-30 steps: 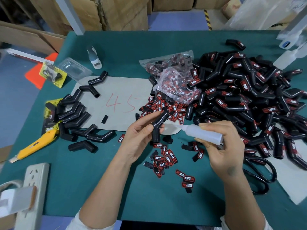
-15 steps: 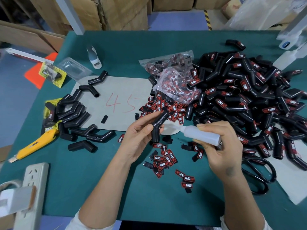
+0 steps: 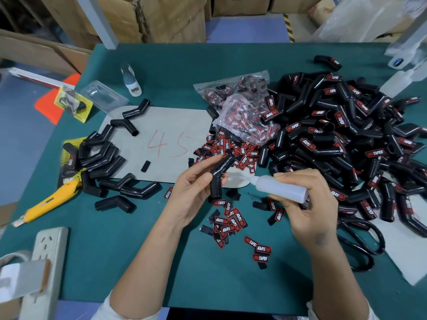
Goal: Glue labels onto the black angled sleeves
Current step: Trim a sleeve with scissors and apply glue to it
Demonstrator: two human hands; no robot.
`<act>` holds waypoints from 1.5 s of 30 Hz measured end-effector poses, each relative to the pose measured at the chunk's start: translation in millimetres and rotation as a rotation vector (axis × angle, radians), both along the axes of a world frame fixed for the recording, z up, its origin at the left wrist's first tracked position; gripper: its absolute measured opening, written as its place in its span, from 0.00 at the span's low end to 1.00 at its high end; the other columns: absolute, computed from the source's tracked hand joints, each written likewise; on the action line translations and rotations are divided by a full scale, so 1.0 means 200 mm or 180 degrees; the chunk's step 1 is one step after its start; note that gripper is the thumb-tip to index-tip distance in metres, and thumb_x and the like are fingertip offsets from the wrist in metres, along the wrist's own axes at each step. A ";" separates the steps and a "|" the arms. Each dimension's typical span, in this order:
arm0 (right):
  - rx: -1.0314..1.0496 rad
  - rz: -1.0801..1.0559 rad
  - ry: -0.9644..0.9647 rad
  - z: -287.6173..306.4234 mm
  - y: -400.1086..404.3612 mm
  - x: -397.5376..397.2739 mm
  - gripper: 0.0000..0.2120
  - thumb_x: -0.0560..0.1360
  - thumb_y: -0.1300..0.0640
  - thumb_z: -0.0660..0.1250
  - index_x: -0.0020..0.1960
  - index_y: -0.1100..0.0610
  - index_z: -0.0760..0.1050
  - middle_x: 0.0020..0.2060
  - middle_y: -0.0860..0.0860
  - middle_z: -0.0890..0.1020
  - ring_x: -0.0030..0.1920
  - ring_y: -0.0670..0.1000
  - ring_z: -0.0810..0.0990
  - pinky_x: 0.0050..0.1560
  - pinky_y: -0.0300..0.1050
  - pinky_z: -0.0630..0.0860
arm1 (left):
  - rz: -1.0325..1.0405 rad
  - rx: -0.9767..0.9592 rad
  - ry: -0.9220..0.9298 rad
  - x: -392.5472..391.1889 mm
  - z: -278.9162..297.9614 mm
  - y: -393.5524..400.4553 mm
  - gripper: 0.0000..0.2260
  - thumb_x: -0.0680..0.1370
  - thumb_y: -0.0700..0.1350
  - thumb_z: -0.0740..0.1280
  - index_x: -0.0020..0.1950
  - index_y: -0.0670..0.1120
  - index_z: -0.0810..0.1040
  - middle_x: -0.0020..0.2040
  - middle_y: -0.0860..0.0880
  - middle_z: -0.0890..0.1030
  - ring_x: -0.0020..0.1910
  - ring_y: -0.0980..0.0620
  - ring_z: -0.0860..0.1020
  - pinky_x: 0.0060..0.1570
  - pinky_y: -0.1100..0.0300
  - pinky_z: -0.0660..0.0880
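The sleeve (image 3: pixel 219 175), a glossy black bent tube without a label, is pinched at its elbow by the left hand (image 3: pixel 194 190) above the table (image 3: pixel 138 262). The right hand (image 3: pixel 305 202) grips a glue bottle (image 3: pixel 280 188), nozzle just beside the bend. Labels (image 3: pixel 228 221) lie beneath.

A bare black angled sleeve (image 3: pixel 219 174) stands bent above loose red-and-black labels (image 3: pixel 230 221) on the green table.
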State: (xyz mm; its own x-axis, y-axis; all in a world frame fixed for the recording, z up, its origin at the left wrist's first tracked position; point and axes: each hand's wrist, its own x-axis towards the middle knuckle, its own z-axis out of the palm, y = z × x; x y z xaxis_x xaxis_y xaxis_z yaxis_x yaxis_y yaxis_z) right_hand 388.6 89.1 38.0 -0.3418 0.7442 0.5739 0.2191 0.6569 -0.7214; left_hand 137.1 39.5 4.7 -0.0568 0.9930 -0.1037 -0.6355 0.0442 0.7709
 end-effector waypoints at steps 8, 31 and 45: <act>0.0002 -0.0208 0.0056 0.00 0.01 0.01 0.16 0.76 0.62 0.73 0.62 0.51 0.77 0.58 0.41 0.80 0.58 0.47 0.80 0.57 0.39 0.74 | 0.0020 -0.0011 -0.0013 0.00 0.00 0.00 0.24 0.76 0.49 0.78 0.70 0.44 0.82 0.65 0.42 0.83 0.57 0.46 0.85 0.59 0.57 0.81; -0.0017 -0.0221 0.0112 0.01 0.01 0.00 0.16 0.77 0.60 0.72 0.62 0.48 0.75 0.54 0.44 0.81 0.58 0.46 0.79 0.58 0.40 0.74 | -0.0007 0.0004 0.0113 0.00 -0.02 0.00 0.24 0.75 0.49 0.79 0.70 0.47 0.82 0.68 0.43 0.82 0.58 0.46 0.85 0.60 0.56 0.80; -0.0005 -0.0267 0.0121 0.01 0.01 0.00 0.15 0.77 0.60 0.72 0.62 0.51 0.76 0.54 0.47 0.81 0.58 0.46 0.79 0.57 0.40 0.74 | 0.0036 0.0011 0.0240 0.00 0.01 0.00 0.24 0.73 0.48 0.81 0.69 0.48 0.83 0.67 0.45 0.83 0.59 0.46 0.84 0.60 0.57 0.80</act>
State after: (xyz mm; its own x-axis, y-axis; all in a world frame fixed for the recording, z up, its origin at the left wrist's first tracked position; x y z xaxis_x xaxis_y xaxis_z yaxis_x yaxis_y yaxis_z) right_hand 389.3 91.2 39.3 -0.2562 0.7702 0.5840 0.2457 0.6363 -0.7313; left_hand 137.1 40.4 5.8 -0.0756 0.9926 -0.0953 -0.5761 0.0345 0.8167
